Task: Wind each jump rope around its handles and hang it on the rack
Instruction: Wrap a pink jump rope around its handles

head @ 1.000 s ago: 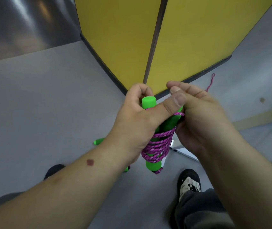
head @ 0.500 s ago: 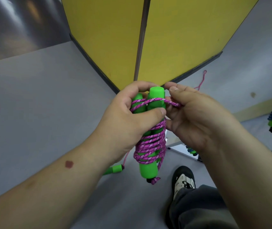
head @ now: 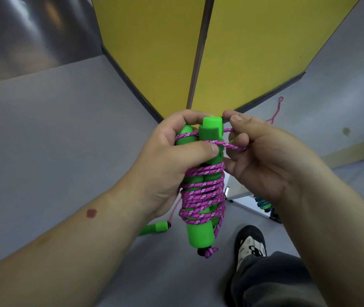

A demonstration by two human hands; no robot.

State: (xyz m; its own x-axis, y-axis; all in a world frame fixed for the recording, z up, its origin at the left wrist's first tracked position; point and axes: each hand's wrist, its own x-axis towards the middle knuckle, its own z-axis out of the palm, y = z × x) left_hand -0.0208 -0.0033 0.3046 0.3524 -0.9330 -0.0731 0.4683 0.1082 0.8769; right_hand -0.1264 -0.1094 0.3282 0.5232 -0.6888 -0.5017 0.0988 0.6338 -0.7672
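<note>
- A person's left hand [head: 170, 165] grips two green handles [head: 201, 231] held upright side by side above a grey floor [head: 43, 140], thumb pressed across them.
- Pink rope [head: 201, 196] coils thickly around the handles' middle.
- The right hand [head: 272, 160] pinches the rope's last loop beside the handle tops.
- Yellow panels [head: 243, 52] stand behind.

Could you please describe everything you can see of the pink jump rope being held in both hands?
The pink jump rope is a braided cord, magenta flecked with paler pink, coiled many times around its two bright green foam-like handles, held side by side and roughly upright. The left hand grips the bundle, thumb pressing a turn near the top. The right hand pinches the last loop beside the handle tops. A knotted end sticks out below.
</note>
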